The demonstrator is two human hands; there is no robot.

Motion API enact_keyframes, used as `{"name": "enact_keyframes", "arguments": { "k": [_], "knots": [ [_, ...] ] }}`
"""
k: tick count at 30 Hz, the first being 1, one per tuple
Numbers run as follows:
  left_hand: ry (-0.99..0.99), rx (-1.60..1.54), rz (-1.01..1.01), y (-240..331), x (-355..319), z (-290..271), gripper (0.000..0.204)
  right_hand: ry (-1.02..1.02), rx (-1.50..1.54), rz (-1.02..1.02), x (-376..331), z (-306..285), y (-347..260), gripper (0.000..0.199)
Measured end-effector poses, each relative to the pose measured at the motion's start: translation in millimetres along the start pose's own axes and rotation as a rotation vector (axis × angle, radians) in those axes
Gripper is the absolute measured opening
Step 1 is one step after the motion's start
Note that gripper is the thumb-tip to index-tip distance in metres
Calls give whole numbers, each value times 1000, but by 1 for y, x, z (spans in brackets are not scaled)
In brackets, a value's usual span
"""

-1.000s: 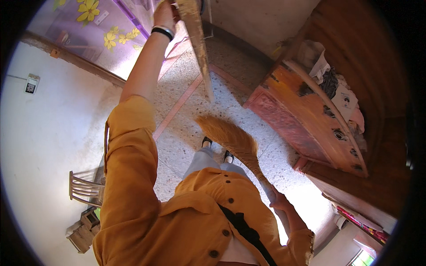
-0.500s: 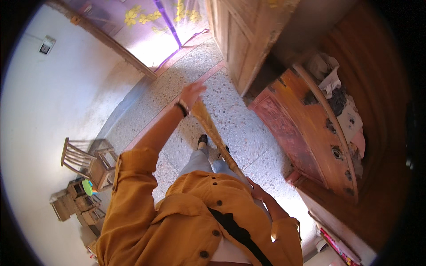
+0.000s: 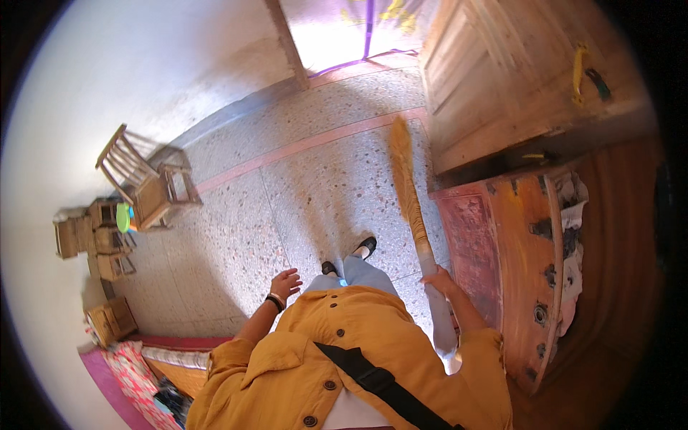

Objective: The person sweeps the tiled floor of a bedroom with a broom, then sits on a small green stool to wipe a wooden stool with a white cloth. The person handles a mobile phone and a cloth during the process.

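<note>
A straw broom [image 3: 405, 175] is held by its pale handle in my right hand [image 3: 438, 281], whose fingers wrap around it. Its tan bristle end points away from me toward the doorway, and the grip end runs back beside my right hip. My left hand [image 3: 285, 284], with a dark band at the wrist, hangs at my left side over the speckled floor [image 3: 236, 236]. Its fingers are apart and nothing is in them.
At right stand a worn red-orange cabinet [image 3: 519, 265] with cloths on top and a wooden door [image 3: 502, 86]. A wooden chair [image 3: 147, 190] and small stools [image 3: 115, 240] line the left wall. A low wooden box [image 3: 111, 320] sits nearer. Ahead is a bright, purple-trimmed doorway curtain [image 3: 368, 29].
My left hand has come back from beside the broom's bristle end to my side. The broom has swung to the right in my right hand, and my view has turned.
</note>
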State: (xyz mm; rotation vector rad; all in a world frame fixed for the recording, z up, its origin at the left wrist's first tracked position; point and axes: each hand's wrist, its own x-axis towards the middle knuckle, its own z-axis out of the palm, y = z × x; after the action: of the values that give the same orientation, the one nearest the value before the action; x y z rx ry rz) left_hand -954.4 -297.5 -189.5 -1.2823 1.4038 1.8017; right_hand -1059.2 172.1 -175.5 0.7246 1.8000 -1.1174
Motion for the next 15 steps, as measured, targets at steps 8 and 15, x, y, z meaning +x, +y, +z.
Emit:
{"name": "enact_keyframes", "arguments": {
  "k": [8, 15],
  "knots": [
    [25, -236, 95, -107, -16, -42, 38, -407, 112, 80, 23, 79, -83, 20],
    [119, -133, 217, -99, -59, -65, 34, -433, 205, -11, 17, 121, -91, 23]
  ]
}}
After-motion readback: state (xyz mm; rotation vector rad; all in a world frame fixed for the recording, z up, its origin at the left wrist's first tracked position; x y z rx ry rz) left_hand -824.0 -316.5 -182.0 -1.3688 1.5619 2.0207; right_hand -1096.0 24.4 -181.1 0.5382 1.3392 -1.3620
